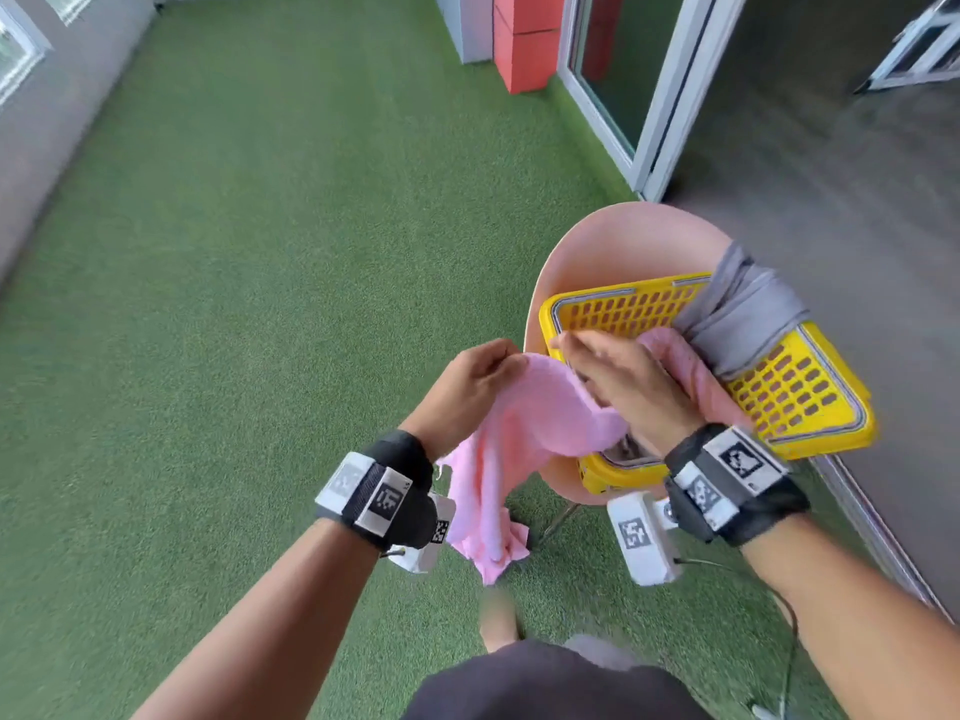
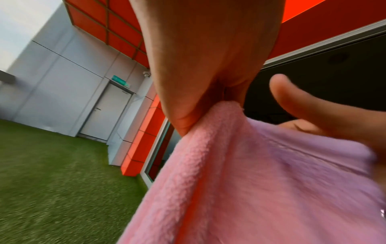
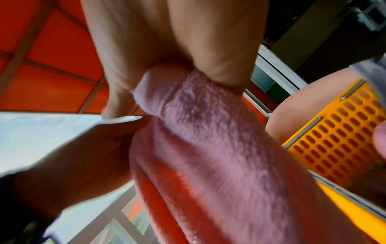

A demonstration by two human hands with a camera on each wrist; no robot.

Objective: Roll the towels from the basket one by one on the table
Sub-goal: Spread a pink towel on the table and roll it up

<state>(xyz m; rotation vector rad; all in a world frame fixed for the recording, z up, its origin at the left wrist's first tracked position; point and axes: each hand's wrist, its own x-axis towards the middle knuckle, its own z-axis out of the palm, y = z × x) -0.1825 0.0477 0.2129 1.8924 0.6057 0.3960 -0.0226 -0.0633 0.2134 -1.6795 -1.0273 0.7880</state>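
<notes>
Fingers of your left hand [image 1: 470,384] pinch the pink towel [image 1: 524,433] at its top edge. Your right hand [image 1: 628,387] grips the same towel just beside them. It hangs below your fingers, next to the yellow basket [image 1: 810,402] holding a grey towel [image 1: 737,314].

basket [image 1: 810,402] on chair [image 1: 618,241] | towel [image 1: 748,314] over basket rim | grass [image 1: 260,304] left

Bare forearms, black wrist straps [image 1: 400,491] w/ white marker-tagged camera blocks [image 1: 643,537], thin cables, dark top.
</notes>
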